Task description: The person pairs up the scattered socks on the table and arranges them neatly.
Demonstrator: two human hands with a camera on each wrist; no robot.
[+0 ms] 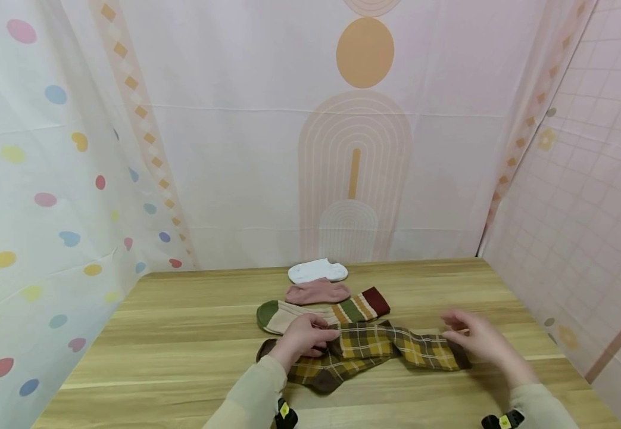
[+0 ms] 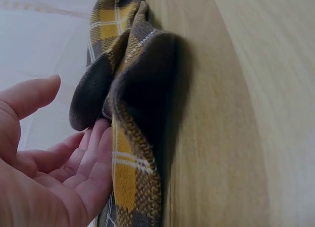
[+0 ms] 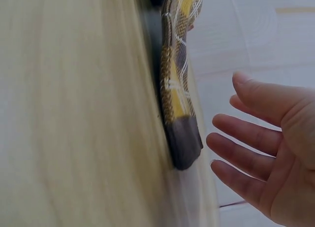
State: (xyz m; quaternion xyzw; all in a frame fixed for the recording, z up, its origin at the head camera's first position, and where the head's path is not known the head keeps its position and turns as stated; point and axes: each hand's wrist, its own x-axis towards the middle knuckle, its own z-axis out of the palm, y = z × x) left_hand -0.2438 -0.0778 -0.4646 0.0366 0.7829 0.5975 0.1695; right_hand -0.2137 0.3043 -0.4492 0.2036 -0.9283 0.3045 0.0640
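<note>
Brown and mustard plaid socks (image 1: 366, 344) lie overlapped and rumpled across the front of the wooden table. At their left part is my left hand (image 1: 300, 338), thumb raised off the cloth. In the left wrist view its fingertips (image 2: 101, 133) touch the plaid fabric beside a dark brown sock end (image 2: 91, 96). To the right, a dark brown cuff (image 3: 184, 143) points toward my right hand (image 1: 476, 336). That hand hovers just beyond the cuff with fingers spread and nothing in its grasp, as the right wrist view shows.
Behind the plaid socks lies a cream sock (image 1: 315, 313) with a green toe, stripes and a dark red cuff. Farther back are a dusty pink sock (image 1: 318, 292) and a white low-cut sock (image 1: 317, 271). Patterned curtains (image 1: 246, 179) enclose the wooden table (image 1: 171, 333).
</note>
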